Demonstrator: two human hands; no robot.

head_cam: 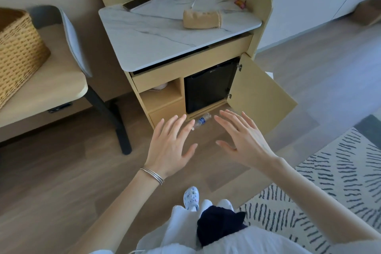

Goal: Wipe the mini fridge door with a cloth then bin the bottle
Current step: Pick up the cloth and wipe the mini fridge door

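Both hands are open and hold nothing: the left hand (171,146) and the right hand (245,140) float side by side with fingers spread. The cloth (201,19) lies rolled up on the white top (156,39), at 12 o'clock from the hands and high above the fridge. It looks soft and light, so it will squash and hang down. I think a full grab round its middle is best. The fridge (208,86) is black and sits low in the cupboard, with the wood door (261,97) swung open at its 3 o'clock. The bottle (201,121) lies on its side on the floor (61,171), just in front of the fridge, and shows between the two hands. It looks clear, thin and maybe empty, so it should be light, may roll, and may crush. Take it round its middle with a soft squeeze.
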